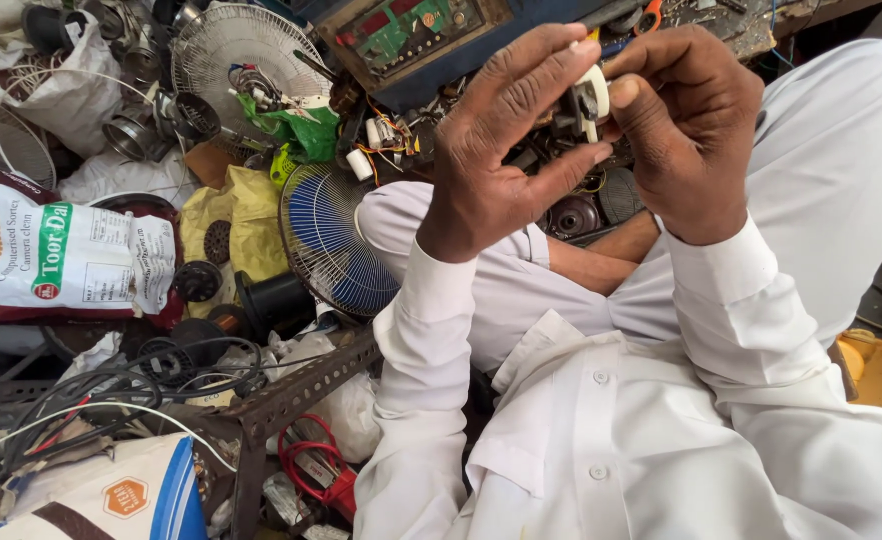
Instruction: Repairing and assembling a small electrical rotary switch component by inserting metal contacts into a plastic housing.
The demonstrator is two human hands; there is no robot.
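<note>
My left hand and my right hand are raised close together in front of me, both in white sleeves. Between their fingertips they pinch a small part with a white plastic piece and a dark metal body. My left fingers wrap its left side, and my right thumb and forefinger press on its right side. Most of the part is hidden by the fingers.
A blue fan grille lies by my left knee, a white fan grille behind it. A printed sack, tangled cables, a slotted metal angle bar and a circuit board crowd the floor.
</note>
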